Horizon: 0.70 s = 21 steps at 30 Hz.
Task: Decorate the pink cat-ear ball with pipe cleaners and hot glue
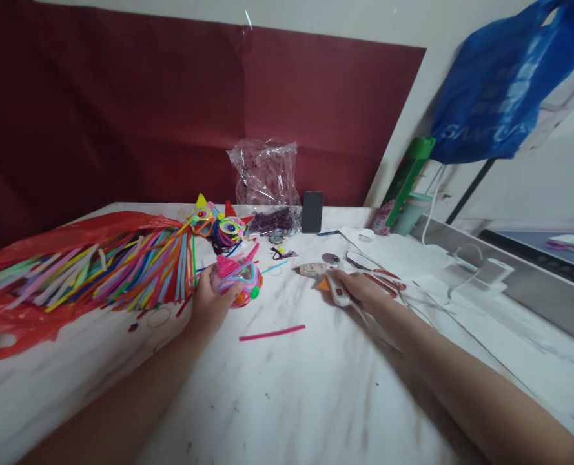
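Note:
My left hand (208, 302) is closed around a small pink craft head (238, 278) made of coiled pipe cleaners, with pink ears and a green bead. My right hand (359, 287) grips a white glue gun (332, 284) lying low on the marble table (306, 400), its nozzle pointing left toward the craft head. A loose pink pipe cleaner (272, 333) lies on the table between my forearms. Two finished colourful pipe-cleaner heads (219, 226) sit just behind the one I hold.
A red plastic sheet with several coloured pipe cleaners (97, 268) spreads over the left. At the back stand a clear plastic bag (265, 174), a dark phone (312, 211) and purple bits. Scissors with red handles (383, 274), a green bottle and a blue bag (500, 90) are right.

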Motion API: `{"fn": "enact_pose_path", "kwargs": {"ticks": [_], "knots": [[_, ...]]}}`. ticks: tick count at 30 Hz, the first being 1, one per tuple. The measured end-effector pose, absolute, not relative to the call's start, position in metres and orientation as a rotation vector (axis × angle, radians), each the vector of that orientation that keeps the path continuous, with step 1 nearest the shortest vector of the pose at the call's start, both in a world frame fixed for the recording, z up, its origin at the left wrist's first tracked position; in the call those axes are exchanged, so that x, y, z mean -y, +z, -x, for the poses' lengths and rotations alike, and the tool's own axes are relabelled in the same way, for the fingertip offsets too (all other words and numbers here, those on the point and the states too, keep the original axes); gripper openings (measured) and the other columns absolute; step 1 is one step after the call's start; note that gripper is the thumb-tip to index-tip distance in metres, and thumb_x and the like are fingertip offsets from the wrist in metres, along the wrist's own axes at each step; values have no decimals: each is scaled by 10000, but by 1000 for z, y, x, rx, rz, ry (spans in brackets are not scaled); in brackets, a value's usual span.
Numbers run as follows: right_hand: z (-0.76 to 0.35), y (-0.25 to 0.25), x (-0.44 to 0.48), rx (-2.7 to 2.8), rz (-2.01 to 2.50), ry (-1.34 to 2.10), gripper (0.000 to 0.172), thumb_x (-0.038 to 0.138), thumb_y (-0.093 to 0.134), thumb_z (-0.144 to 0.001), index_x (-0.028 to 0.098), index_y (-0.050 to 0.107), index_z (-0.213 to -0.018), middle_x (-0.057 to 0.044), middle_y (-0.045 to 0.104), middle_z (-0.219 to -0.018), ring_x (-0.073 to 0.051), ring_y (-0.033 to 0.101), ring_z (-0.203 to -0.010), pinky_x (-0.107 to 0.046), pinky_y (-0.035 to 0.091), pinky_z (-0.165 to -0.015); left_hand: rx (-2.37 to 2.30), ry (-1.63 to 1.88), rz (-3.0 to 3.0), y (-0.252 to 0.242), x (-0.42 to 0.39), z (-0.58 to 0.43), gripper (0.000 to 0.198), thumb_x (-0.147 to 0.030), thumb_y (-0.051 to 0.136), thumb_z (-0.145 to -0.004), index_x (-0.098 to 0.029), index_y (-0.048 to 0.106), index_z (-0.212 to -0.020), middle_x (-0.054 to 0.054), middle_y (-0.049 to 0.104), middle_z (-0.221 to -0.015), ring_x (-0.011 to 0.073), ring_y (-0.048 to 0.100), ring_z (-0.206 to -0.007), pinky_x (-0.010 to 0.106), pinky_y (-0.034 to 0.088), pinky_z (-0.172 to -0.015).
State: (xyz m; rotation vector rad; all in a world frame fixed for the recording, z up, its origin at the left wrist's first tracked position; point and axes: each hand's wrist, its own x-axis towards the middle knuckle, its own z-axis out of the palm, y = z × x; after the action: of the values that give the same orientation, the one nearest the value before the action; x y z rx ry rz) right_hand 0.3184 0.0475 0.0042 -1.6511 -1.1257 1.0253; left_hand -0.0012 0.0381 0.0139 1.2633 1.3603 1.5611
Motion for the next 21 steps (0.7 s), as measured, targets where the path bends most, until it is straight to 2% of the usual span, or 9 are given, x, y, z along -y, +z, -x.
{"fn": "enact_pose_path", "kwargs": {"ticks": [2,4,7,8,11,13,16,17,21], "knots": [[-326,8,-43,1176,1815,871,322,374,627,-818,172,585,-571,-2,493,-376,-154,486,-382,-266,357,-417,-1348,1578,-1259,11,-40,2,616,-312,793,-584,-204,542,-1136,88,684,-1132,264,668,-1048,420,517,-939],[-327,15,-35,1240,1893,726,267,322,625,-806,171,596,-588,-15,530,-423,-164,513,-434,-273,364,-468,-1371,1586,-1260,8,-41,3,633,-318,791,-587,-201,540,-1156,94,681,-1137,263,666,-1044,423,514,-939],[-304,24,-14,1395,1822,561,90,242,608,-795,180,660,-755,-39,670,-665,-190,604,-646,-268,419,-600,-1363,1578,-1284,7,-42,2,624,-314,778,-605,-203,538,-1170,93,679,-1147,258,663,-1055,423,511,-947],[-289,25,-7,1512,1733,552,90,236,601,-804,193,679,-804,-35,697,-749,-193,622,-719,-267,442,-661,-1348,1577,-1292,8,-41,1,612,-307,773,-610,-205,539,-1166,90,681,-1148,255,663,-1056,421,512,-948],[-237,17,10,2099,1267,461,131,148,553,-808,179,680,-822,-68,703,-829,-205,630,-781,-290,472,-717,-1327,1565,-1306,10,-37,-1,593,-287,766,-616,-206,531,-1155,91,680,-1154,254,664,-1061,427,510,-955],[-206,6,15,2332,1036,395,107,146,632,-781,176,672,-876,-105,696,-971,-222,627,-880,-318,489,-789,-1316,1558,-1312,9,-35,-1,605,-281,766,-616,-200,517,-1162,104,665,-1179,261,650,-1094,438,495,-979],[-181,-9,15,2475,1005,220,36,148,636,-816,178,628,-798,-106,664,-893,-239,592,-862,-367,484,-783,-1280,1555,-1320,4,-34,0,646,-278,767,-622,-191,490,-1199,129,629,-1234,269,619,-1158,443,469,-1016],[-180,-12,14,2480,976,212,78,133,600,-839,181,606,-778,-97,652,-860,-230,584,-842,-364,481,-776,-1278,1553,-1331,2,-34,0,657,-278,770,-625,-191,483,-1210,136,618,-1248,273,608,-1176,447,460,-1026],[-196,-2,11,2287,909,500,141,130,477,-896,192,555,-796,-30,613,-766,-144,545,-691,-248,464,-649,-1340,1544,-1395,-2,-35,2,668,-264,793,-611,-207,497,-1208,134,602,-1255,296,577,-1210,484,436,-1047]]}}
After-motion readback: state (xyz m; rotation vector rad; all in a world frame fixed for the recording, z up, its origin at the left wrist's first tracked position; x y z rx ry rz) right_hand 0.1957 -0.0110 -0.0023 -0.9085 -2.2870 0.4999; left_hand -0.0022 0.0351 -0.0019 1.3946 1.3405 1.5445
